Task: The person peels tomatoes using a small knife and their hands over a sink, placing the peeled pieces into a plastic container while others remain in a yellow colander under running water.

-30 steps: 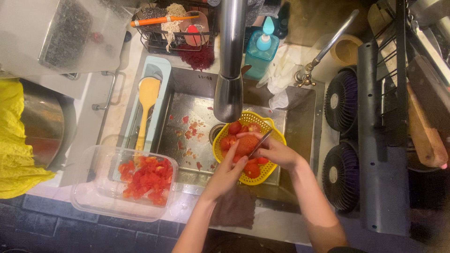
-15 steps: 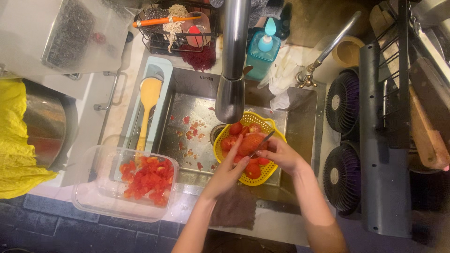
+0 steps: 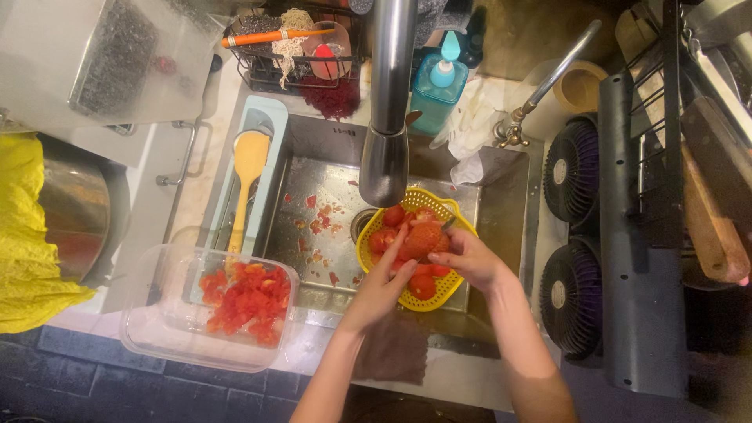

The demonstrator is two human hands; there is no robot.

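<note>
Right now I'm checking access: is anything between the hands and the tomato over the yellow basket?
Nothing visible. The left hand and right hand both already touch the peeled red tomato, held above the yellow plastic basket in the steel sink. The grey tap spout hangs to the left of it.

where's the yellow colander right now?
Head view, right of centre: the yellow colander sits in the sink below the faucet, under both hands, right of the clear tub.

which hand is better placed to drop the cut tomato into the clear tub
Left, probably. The left hand holds the tomato on the side nearer the clear tub; the right hand seems to hold a knife.
</note>
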